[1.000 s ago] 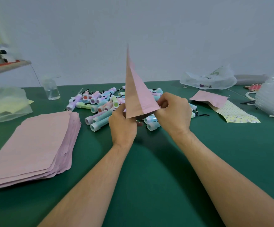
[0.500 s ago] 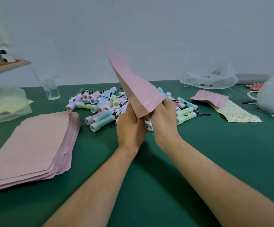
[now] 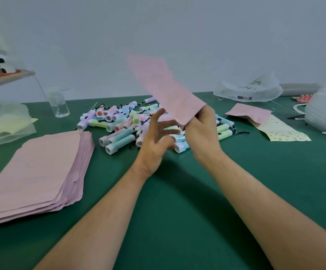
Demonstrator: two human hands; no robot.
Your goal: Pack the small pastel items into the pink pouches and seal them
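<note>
A pink pouch (image 3: 164,88) is held up over the table, blurred, slanting up and to the left. My right hand (image 3: 201,131) grips its lower end. My left hand (image 3: 156,141) is just left of it, fingers spread, holding nothing. Behind both hands lies a heap of small pastel flashlight-shaped items (image 3: 119,123) with black cords. A thick stack of flat pink pouches (image 3: 37,172) lies at the left. Another pink pouch (image 3: 247,113) rests at the right.
The table is covered in green cloth (image 3: 177,191). A clear bottle (image 3: 59,104) stands at the back left, a clear bag (image 3: 2,121) at the far left. A patterned sheet (image 3: 281,131), a white bag (image 3: 247,90) and stacked clear containers (image 3: 325,110) sit at the right.
My left hand has let go of the pouch and opened its fingers. The pouch has swung further left and up, now held only by my right hand.
</note>
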